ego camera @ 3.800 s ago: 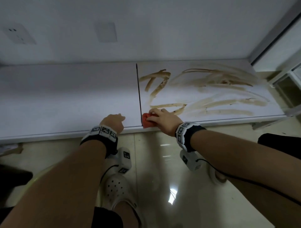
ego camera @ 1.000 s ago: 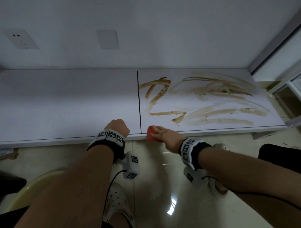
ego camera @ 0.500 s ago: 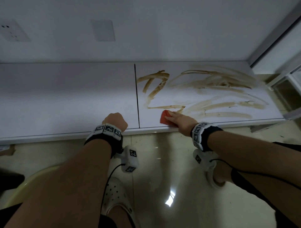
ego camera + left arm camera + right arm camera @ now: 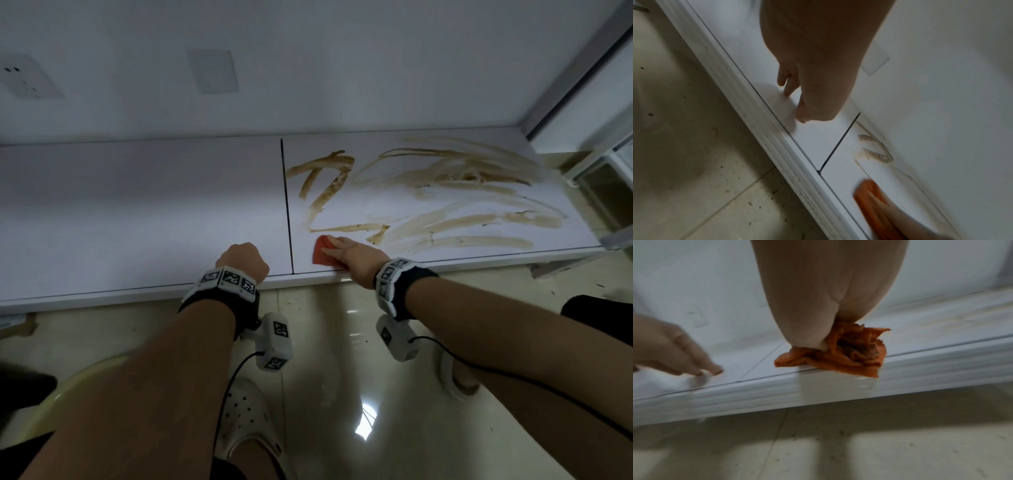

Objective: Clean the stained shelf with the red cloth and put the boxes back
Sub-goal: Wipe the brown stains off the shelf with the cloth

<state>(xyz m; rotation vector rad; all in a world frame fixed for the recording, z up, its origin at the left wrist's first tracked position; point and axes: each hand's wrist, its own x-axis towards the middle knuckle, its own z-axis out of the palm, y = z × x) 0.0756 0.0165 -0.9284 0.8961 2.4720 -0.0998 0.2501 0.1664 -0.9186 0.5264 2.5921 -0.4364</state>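
A low white shelf (image 4: pixel 137 219) runs along a white wall, just above a glossy tiled floor (image 4: pixel 329 359), and a thin dark seam (image 4: pixel 286 205) divides its top into two panels.

The right hand (image 4: pixel 356 255) lies on the front strip of the panel to the right of the seam. Its fingers are laid over the red cloth (image 4: pixel 322 251) and press it down on the shelf; in the right wrist view the cloth is bunched under the palm, so I judge that the hand grips it and does not only push it. The cloth lies under and just in front of the fingers, near the seam, and one corner hangs over the front edge.

The brown stains (image 4: pixel 428 192) begin just behind the cloth and spread from there away from the seam, toward the far right end and the back wall. Most streaks have their long axis along the shelf, so the coming strokes probably need to go back from the front edge and then to the right. The right hand is clearly the nearer one to them.

The left hand (image 4: pixel 244 258) rests on the clean panel left of the seam, near the front edge, with the fingers curled into a loose fist and holding nothing; it seems only to support the body.

No boxes are visible in any view.
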